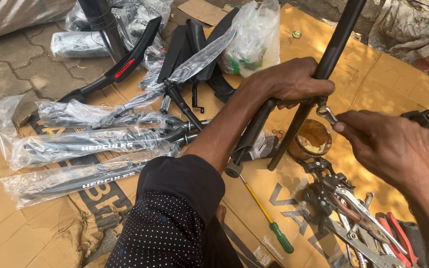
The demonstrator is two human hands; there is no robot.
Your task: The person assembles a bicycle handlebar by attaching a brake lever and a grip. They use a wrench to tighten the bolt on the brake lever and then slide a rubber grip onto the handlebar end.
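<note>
two hands work a fastener: left hand [286, 82] clenches the black metal fork tube [323, 69], right hand [383, 144] pinches a small steel spanner [326, 114], needing a steady turn next.

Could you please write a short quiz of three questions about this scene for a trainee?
1. True or false: the left hand grips the black bicycle fork.
2. What does the right hand hold? A) spanner B) hammer C) brush
3. What colour is the handle of the screwdriver on the cardboard?

Key: 1 true; 2 A; 3 green.
</note>
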